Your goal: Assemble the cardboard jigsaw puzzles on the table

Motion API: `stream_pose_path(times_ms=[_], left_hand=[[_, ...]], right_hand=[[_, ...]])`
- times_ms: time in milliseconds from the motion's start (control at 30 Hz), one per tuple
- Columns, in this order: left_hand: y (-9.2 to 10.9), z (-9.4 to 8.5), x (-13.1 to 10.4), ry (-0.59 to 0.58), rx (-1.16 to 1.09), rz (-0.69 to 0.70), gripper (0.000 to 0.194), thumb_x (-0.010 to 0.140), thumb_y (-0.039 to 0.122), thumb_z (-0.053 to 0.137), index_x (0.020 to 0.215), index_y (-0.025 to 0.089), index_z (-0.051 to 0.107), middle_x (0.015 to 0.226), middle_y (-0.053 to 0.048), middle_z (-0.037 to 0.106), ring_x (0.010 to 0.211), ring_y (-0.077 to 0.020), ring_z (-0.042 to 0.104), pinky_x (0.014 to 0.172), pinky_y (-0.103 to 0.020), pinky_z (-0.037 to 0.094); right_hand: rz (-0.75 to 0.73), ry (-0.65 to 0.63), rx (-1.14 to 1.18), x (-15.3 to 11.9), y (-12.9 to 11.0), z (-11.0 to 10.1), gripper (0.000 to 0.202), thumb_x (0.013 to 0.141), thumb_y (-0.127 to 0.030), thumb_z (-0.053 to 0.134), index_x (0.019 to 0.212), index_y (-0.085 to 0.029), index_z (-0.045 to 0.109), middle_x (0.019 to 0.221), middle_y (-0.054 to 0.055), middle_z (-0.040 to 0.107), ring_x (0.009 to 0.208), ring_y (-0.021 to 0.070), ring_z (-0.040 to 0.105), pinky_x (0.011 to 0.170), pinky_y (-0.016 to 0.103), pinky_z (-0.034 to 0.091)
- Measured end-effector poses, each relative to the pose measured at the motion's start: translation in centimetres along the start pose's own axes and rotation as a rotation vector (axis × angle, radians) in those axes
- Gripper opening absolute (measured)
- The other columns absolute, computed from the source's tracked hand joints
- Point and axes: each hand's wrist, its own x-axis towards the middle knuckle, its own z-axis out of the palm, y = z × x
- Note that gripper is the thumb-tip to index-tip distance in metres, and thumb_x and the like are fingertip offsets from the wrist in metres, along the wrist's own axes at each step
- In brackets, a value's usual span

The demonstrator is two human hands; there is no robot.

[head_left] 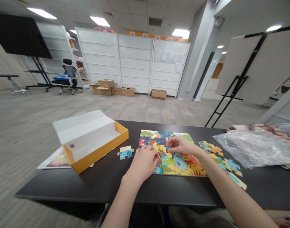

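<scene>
A colourful jigsaw puzzle [175, 166] lies on the black table, many of its pieces joined. My left hand [146, 161] rests palm down over the puzzle's left edge, its fingers bent and close together; whatever is under them is hidden. Over the upper middle of the puzzle is my right hand [179, 145], thumb and fingers curled around a small dark blue piece that shows only in part. One loose blue and cream piece [125, 152] lies left of my left hand. Several loose pieces [215, 148] are spread to the right of the puzzle.
An open yellow box [100, 155] with a white inside stands on the table's left, partly over a printed sheet [55, 160]. Clear plastic packaging [249, 147] lies at the right. Beyond the black table [106, 186] are cardboard boxes, white shelves and a stand.
</scene>
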Motion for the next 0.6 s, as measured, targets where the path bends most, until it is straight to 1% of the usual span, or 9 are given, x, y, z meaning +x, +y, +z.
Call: stream_pose_path(times_ms=[100,167,333,433,600], left_hand=[[-0.3,0.27,-0.01,0.015,0.046,-0.021,0.024,0.095,0.024,0.051,0.103,0.023,0.073,0.12,-0.008,0.068,0.117,-0.0277,0.058,0.098,-0.041,0.045],[-0.37,0.39,-0.02,0.015,0.067,-0.019,0.026,0.096,0.025,0.049,0.108,0.022,0.072,0.124,-0.009,0.067,0.119,-0.0283,0.057,0.099,-0.042,0.045],[-0.21,0.3,0.04,0.007,0.084,-0.017,0.026,0.097,0.025,0.048,0.108,0.021,0.071,0.122,-0.01,0.067,0.118,-0.028,0.057,0.1,-0.042,0.045],[-0.18,0.2,0.09,0.005,0.082,-0.025,0.024,0.096,0.024,0.049,0.107,0.021,0.071,0.12,-0.009,0.067,0.118,-0.0276,0.057,0.1,-0.042,0.045],[-0.34,0.38,0.01,0.034,0.131,-0.075,0.023,0.096,0.028,0.052,0.111,0.021,0.069,0.124,-0.01,0.066,0.119,-0.029,0.057,0.099,-0.044,0.046]], right_hand=[[-0.026,-0.008,-0.092,0.06,0.38,0.02,0.032,0.071,-0.044,0.083,0.087,-0.019,0.071,0.072,0.0,0.068,0.067,0.0148,0.062,0.064,0.027,0.05],[-0.036,-0.003,-0.16,0.07,0.58,0.0,0.03,0.072,-0.042,0.083,0.088,-0.02,0.072,0.075,0.0,0.069,0.067,0.0148,0.06,0.063,0.026,0.048],[-0.036,0.018,-0.239,-0.14,0.21,-0.14,0.029,0.07,-0.04,0.083,0.09,-0.021,0.074,0.086,0.002,0.073,0.07,0.0156,0.061,0.064,0.027,0.048],[-0.028,0.02,-0.238,-0.28,-0.25,-0.3,0.03,0.072,-0.042,0.082,0.089,-0.02,0.073,0.088,0.003,0.073,0.071,0.0159,0.061,0.066,0.028,0.048],[-0.022,0.006,-0.27,-0.32,-0.24,-0.46,0.031,0.074,-0.044,0.08,0.091,-0.02,0.072,0.089,0.004,0.073,0.073,0.0165,0.062,0.069,0.029,0.049]])
